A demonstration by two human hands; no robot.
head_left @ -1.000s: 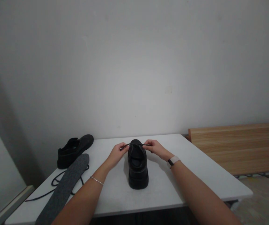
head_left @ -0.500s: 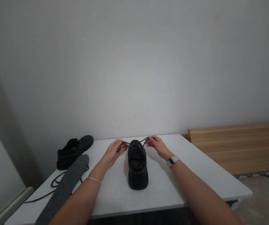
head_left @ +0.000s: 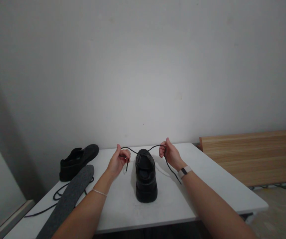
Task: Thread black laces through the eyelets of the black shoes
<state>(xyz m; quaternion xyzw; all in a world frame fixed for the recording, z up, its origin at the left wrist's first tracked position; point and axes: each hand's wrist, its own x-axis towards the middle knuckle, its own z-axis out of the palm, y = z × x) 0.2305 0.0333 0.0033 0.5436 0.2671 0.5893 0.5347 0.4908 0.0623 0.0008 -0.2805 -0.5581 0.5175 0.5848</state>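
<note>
A black shoe [head_left: 146, 191] stands upright on the white table, heel toward me and toe toward the wall. From its front part a black shoelace [head_left: 155, 146] runs out to both sides. My left hand [head_left: 119, 159], left of the toe, is closed on one length of the lace, and a short end hangs below the fingers. On the right, my right hand [head_left: 170, 153] pinches the other length, whose loose end trails down past the wrist. Both lengths arch loosely above the shoe.
At the table's left back lies a second black shoe [head_left: 78, 161]. A grey insole [head_left: 68, 199] and another black lace [head_left: 42, 211] lie in front of it. A grey wall rises behind the white table [head_left: 175, 205]; a wooden board [head_left: 252, 159] is at the right.
Both hands have moved slightly outward from the shoe. Longer lace lengths now show on both sides, with loose ends hanging from each hand. The shoe stays in place.
</note>
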